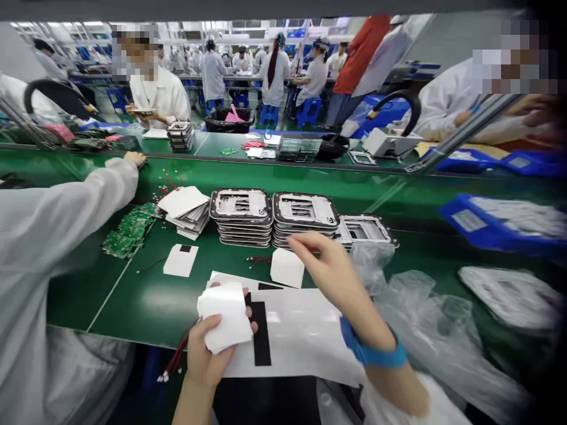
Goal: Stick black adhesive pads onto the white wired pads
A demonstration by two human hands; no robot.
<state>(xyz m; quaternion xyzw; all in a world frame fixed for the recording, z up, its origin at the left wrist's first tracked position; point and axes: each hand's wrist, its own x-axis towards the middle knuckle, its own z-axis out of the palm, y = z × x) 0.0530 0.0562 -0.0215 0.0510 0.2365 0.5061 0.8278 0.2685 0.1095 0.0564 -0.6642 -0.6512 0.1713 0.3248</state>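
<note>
My left hand [211, 348] is wrapped round a small stack of flat white rectangular pieces [228, 316], with dark red wires [178, 357] ending in white connectors hanging beside it. Beneath lies a glossy white sheet [305, 330] bearing a black strip [261, 333]. My right hand [325, 257] is raised over the sheet's far side, thumb and fingers pressed together; anything between them is too small to make out. Just below its fingertips, a white piece [286, 268] with wires rests on the table. Another white piece [181, 261] with a black patch lies to the left.
Stacked black-and-white frames [241, 218] stand beyond my hands, beside piled white pieces [183, 203] and green circuit boards [130, 230]. Clear plastic bags [429, 313] crowd the right. A co-worker's sleeve [88, 200] reaches in from the left. A blue tray [469, 227] sits far right.
</note>
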